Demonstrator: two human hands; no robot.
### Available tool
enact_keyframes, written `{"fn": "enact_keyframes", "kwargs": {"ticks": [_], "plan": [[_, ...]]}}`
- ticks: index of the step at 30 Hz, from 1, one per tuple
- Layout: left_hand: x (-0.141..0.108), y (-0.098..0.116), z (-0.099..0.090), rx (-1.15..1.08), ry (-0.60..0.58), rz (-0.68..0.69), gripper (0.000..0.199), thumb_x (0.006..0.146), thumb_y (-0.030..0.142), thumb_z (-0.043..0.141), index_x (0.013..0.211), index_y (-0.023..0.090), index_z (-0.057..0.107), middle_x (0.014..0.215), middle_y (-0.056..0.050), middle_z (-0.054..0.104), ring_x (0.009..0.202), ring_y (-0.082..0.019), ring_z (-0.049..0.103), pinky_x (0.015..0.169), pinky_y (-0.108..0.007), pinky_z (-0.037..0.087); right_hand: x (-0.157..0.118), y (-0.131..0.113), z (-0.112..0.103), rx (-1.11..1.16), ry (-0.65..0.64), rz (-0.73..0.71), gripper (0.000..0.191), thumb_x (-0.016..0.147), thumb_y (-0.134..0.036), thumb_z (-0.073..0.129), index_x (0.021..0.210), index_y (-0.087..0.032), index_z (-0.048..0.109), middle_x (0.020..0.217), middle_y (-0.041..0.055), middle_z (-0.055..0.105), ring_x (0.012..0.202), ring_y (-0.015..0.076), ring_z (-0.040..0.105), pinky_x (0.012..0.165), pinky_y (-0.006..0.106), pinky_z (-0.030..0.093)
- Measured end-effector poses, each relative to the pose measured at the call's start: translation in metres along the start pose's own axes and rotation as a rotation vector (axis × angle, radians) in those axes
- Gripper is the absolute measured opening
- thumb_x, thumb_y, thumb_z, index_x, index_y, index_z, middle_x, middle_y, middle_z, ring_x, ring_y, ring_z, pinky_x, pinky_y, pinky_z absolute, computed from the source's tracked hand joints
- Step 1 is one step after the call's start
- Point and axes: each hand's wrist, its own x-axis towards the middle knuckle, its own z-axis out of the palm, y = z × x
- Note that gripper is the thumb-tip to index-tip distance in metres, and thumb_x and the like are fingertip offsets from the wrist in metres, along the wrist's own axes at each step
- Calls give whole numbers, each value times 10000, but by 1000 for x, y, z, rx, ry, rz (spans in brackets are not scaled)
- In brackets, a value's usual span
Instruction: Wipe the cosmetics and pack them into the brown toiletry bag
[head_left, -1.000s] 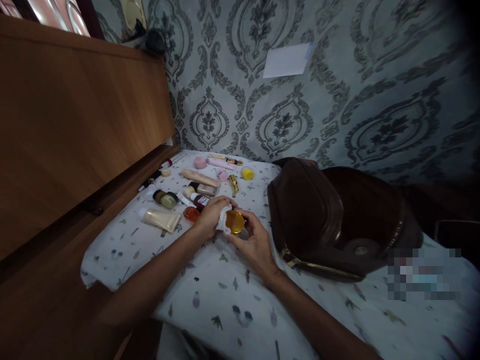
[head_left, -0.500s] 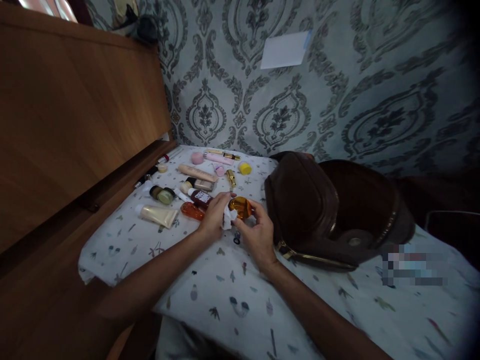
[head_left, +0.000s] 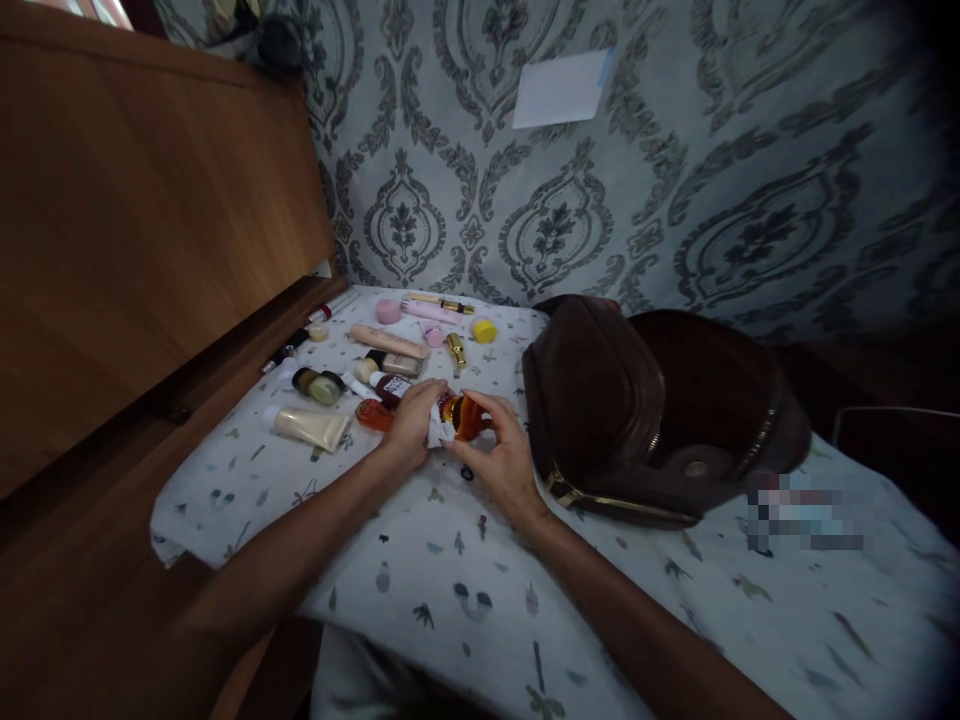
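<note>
An amber, see-through bottle (head_left: 468, 418) is held between my two hands over the patterned cloth. My right hand (head_left: 510, 462) grips its right side, thumb below and fingers above. My left hand (head_left: 409, 426) has its fingers closed on a crumpled white tissue (head_left: 436, 432), pressed against the bottle's left end. Part of the bottle is hidden by the tissue and fingers. Just left of my left hand lies an orange-red bottle (head_left: 372, 414), and behind it a dark red bottle with a white label (head_left: 391, 387). A small black ring-like item (head_left: 466, 473) lies under my hands.
Several cosmetics lie to the left and behind, among them a cream tube (head_left: 311, 428), a gold lipstick-like tube (head_left: 455, 350) and a yellow-lidded jar (head_left: 484, 330). On the right stands a brown leather bag (head_left: 592, 390). A wooden panel (head_left: 157, 200) borders the left side.
The amber bottle has been turned in my hands, showing its side instead of its round face. The whole view has shifted slightly; the other items lie as before.
</note>
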Motion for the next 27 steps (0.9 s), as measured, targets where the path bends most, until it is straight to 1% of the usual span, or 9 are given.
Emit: {"fn": "enact_keyframes", "kwargs": {"ticks": [5, 9, 12, 14, 18, 21, 23, 25, 27], "plan": [[4, -1, -4, -26, -18, -127, 200, 710, 246, 679, 593, 174, 535, 524, 47, 539, 468, -96, 501, 526, -234, 417, 2, -5, -1, 148, -33, 106, 512, 646, -353, 826, 1121, -252, 663, 1073, 45, 669, 986, 225, 625, 837, 362, 542], [6, -3, -9, -26, -14, -210, 185, 732, 254, 690, 634, 171, 557, 507, 44, 546, 423, -101, 495, 479, -238, 401, 2, -1, 3, 336, -53, 206, 580, 613, -401, 845, 1137, -248, 649, 1124, 59, 691, 1045, 244, 645, 868, 384, 551], [5, -7, -9, -18, -20, -231, 197, 758, 281, 695, 657, 164, 571, 481, 50, 526, 388, -98, 470, 432, -233, 360, 2, 2, 4, 384, -59, 251, 593, 607, -397, 847, 1142, -243, 641, 1154, 66, 694, 1086, 252, 639, 883, 391, 550], [4, -9, -8, -16, -21, -224, 221, 784, 309, 688, 664, 161, 576, 478, 51, 520, 383, -96, 467, 425, -231, 357, 2, 3, 3, 391, -45, 273, 592, 611, -375, 844, 1149, -239, 638, 1158, 68, 695, 1091, 253, 637, 884, 391, 548], [0, -13, -3, -20, -5, -169, 274, 818, 401, 690, 723, 169, 579, 526, 55, 547, 432, -98, 514, 469, -227, 411, 2, 6, 2, 402, 26, 298, 576, 617, -351, 837, 1143, -233, 633, 1149, 65, 697, 1071, 247, 643, 903, 400, 540], [-5, -13, 1, 6, -16, -148, 349, 826, 502, 680, 776, 168, 592, 547, 50, 558, 419, -96, 497, 436, -226, 384, 3, 10, 3, 423, 89, 292, 550, 631, -357, 825, 1126, -221, 626, 1127, 68, 702, 1046, 235, 647, 937, 409, 521], [-9, -11, 4, 21, -33, -130, 361, 821, 520, 686, 834, 167, 612, 598, 40, 592, 450, -95, 518, 454, -221, 396, 5, 12, 3, 419, 120, 293, 548, 629, -363, 822, 1115, -213, 619, 1119, 77, 705, 1038, 235, 648, 944, 413, 514], [-14, -8, 5, 40, -86, -104, 366, 789, 493, 734, 951, 185, 622, 688, 33, 639, 521, -102, 566, 512, -219, 432, 6, 15, 2, 410, 150, 300, 559, 615, -367, 829, 1106, -210, 613, 1112, 83, 706, 1030, 239, 650, 943, 417, 513], [-18, -5, 5, 71, -186, -100, 508, 699, 413, 829, 1105, 219, 593, 797, 28, 678, 603, -113, 609, 580, -225, 463, 8, 18, 1, 416, 187, 308, 573, 593, -364, 841, 1094, -206, 612, 1107, 84, 705, 1031, 238, 648, 955, 418, 506]]}}
